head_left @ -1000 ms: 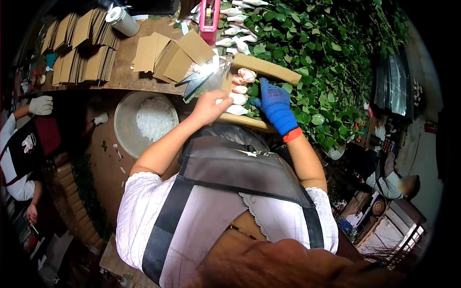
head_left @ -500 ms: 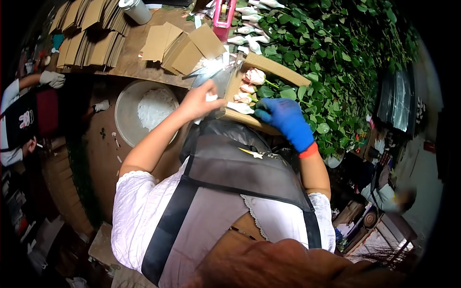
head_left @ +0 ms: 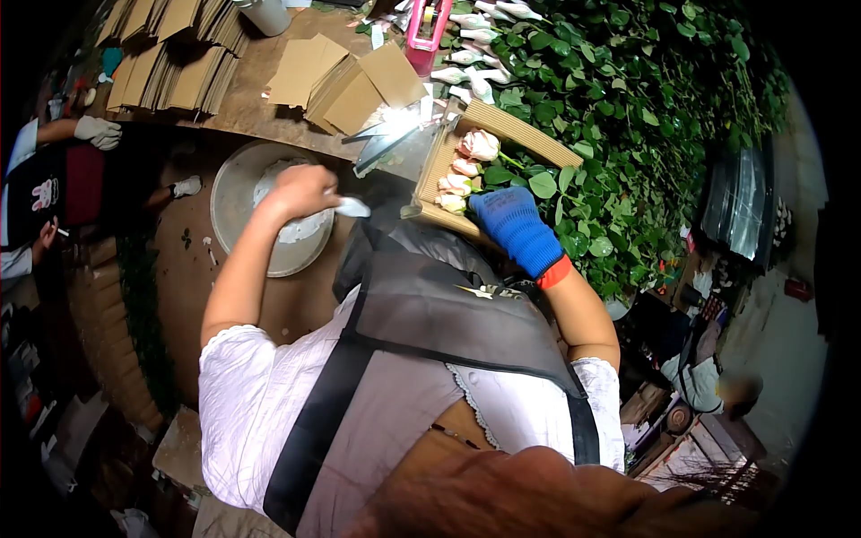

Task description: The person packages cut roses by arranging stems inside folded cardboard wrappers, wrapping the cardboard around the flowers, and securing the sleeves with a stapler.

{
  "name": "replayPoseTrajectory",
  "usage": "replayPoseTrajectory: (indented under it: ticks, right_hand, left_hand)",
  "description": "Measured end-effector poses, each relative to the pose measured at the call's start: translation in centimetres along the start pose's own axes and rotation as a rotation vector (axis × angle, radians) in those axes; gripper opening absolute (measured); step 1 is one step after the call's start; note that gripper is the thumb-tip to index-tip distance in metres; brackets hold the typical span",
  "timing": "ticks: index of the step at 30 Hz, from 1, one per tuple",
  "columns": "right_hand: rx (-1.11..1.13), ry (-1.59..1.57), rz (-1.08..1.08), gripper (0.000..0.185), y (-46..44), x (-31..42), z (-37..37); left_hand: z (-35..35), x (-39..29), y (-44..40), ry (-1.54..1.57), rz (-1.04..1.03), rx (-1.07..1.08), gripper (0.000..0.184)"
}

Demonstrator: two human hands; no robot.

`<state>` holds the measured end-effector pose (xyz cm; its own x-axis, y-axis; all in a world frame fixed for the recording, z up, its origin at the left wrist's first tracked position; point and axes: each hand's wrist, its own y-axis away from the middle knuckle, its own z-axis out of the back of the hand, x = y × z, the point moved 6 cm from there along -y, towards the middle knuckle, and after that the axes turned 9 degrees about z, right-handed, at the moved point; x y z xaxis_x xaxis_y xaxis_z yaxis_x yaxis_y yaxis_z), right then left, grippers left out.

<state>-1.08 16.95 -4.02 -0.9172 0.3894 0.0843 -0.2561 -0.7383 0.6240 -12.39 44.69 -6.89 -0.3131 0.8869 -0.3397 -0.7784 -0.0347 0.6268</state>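
Note:
My bare left hand (head_left: 305,191) is closed on a small white wrapper (head_left: 352,208), over the edge of a round tub (head_left: 224,211) that holds white scraps. My right hand (head_left: 509,220), in a blue glove with a red cuff, has its fingers curled beside the lowest pink rose (head_left: 451,203); what they grip is hidden. Several pale pink roses (head_left: 478,145) lie in a column inside a corrugated cardboard wrap (head_left: 520,133), their leaves pointing right. No white sleeve covers the visible blooms.
Stacked cardboard pieces (head_left: 170,76), loose cardboard sheets (head_left: 354,94), scissors (head_left: 372,134) and a pink tape dispenser (head_left: 425,40) are on the table (head_left: 260,121). White-sleeved buds (head_left: 480,85) border leafy stems (head_left: 646,134). A co-worker's gloved hand (head_left: 97,132) shows left; another person (head_left: 700,381) is at right.
My left hand has pulled a white wrapper off the lowest rose and moved left to the tub. My right hand has shifted slightly left, with its fingers against the flowers.

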Motion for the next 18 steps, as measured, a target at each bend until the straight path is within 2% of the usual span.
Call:
replayPoseTrajectory:
  ticks: [1,3,5,7,8,9,12,16,18]
  right_hand:
    - [0.035,0.02,-0.009,0.015,-0.2,0.1,0.0]
    - [0.113,0.05,-0.001,0.016,-0.6,0.4,0.2]
    - [0.165,0.078,0.023,0.017,-1.0,0.7,0.1]
    - [0.184,0.108,0.057,0.017,-1.4,0.8,0.1]
    - [0.19,0.104,0.051,0.017,-1.3,0.9,0.4]
    - [0.166,0.099,0.072,0.018,-1.3,1.0,0.3]
    - [0.063,0.065,0.106,0.016,-0.6,0.2,-0.4]
    - [-0.311,-0.225,-0.133,0.02,3.5,-1.2,4.1]
    - [-0.374,-0.237,-0.161,0.02,2.7,-1.6,2.6]
  left_hand:
    - [-0.6,1.7,0.8,-0.213,0.152,0.044,0.03]
    - [-1.0,1.4,1.5,-0.422,0.061,-0.163,0.031]
    - [-1.5,-0.8,-0.6,-0.036,0.061,-0.206,0.04]
    - [-0.9,-5.7,-2.9,0.305,-0.122,-0.375,0.06]
    - [-0.2,-8.7,-3.3,0.407,-0.164,-0.351,0.072]
    - [0.5,-11.2,-3.6,0.512,-0.208,-0.326,0.084]
    - [-2.4,-14.5,-6.7,0.399,-0.409,-0.294,0.111]
    - [-3.5,-14.4,-7.7,0.41,-0.419,-0.221,0.116]
    - [-3.4,-14.4,-7.6,0.412,-0.41,-0.198,0.116]
